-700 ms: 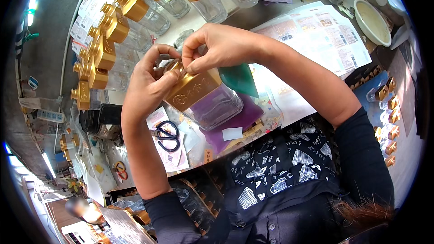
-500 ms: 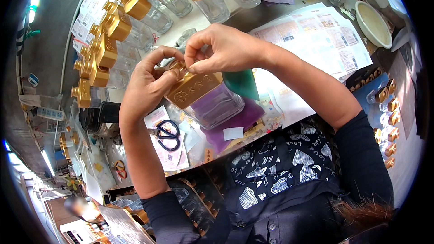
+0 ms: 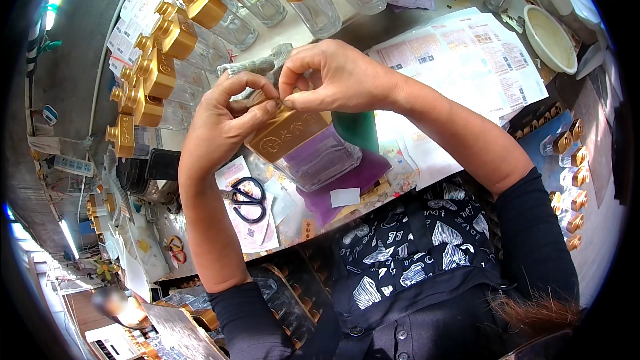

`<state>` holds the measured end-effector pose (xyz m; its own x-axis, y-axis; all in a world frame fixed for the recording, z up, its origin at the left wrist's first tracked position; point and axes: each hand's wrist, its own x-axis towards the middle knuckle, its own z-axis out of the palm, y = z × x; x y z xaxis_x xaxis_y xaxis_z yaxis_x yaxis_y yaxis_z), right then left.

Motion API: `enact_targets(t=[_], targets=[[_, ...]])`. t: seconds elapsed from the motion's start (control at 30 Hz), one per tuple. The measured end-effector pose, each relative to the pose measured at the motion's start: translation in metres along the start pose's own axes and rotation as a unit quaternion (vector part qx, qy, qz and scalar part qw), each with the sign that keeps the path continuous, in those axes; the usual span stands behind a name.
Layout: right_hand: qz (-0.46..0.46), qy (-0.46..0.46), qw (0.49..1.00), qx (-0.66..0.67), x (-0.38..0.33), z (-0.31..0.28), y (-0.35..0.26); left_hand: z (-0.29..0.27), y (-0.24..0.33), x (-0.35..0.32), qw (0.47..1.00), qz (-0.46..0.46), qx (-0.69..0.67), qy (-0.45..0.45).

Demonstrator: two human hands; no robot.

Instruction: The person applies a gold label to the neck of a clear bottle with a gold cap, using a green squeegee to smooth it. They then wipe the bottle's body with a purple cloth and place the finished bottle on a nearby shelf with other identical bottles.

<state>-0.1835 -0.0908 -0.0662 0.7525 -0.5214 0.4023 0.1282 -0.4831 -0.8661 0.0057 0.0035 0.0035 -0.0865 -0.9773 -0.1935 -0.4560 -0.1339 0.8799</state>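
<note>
A square clear glass bottle with an embossed gold top (image 3: 290, 135) lies tilted on a purple cloth (image 3: 327, 205) in front of me. At its neck end, my left hand (image 3: 230, 110) and my right hand (image 3: 330, 79) meet with thumbs and fingertips pinched. What they pinch is too small and covered to make out. The bottle's neck is mostly hidden behind the fingers. A green sheet or cloth (image 3: 357, 128) hangs beside the bottle, under my right wrist. Grey knit fabric (image 3: 257, 63) lies just beyond the hands.
Black-handled scissors (image 3: 249, 200) rest on papers left of the bottle. More gold-topped bottles (image 3: 159, 73) stand in a curve at the far left. Printed sheets (image 3: 467, 60) cover the right side, near a white bowl (image 3: 550, 39). A small white paper (image 3: 345, 197) lies on the cloth.
Both hands have shifted slightly down and right, their fingertips still together over the bottle's neck. More of the grey knit fabric shows behind them. The bottle has barely moved.
</note>
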Motion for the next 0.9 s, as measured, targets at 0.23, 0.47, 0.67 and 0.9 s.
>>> enact_targets(t=[0.23, 0.47, 0.67, 0.9], targets=[[-0.034, 0.036, 0.999, -0.011, -0.003, 0.003, -0.002, 0.002, 0.001, -0.001, 1.000, 0.005, 0.007, 0.006], [-0.037, 0.049, 0.998, -0.015, -0.007, 0.005, -0.008, 0.001, -0.001, -0.001, 0.999, 0.032, 0.006, 0.006], [0.002, 0.031, 0.999, 0.016, -0.007, 0.004, -0.004, 0.002, 0.000, -0.002, 1.000, 0.019, 0.019, -0.003], [0.063, 0.048, 0.996, -0.035, -0.007, 0.009, -0.007, 0.004, -0.004, -0.003, 0.999, 0.046, 0.018, 0.005]])
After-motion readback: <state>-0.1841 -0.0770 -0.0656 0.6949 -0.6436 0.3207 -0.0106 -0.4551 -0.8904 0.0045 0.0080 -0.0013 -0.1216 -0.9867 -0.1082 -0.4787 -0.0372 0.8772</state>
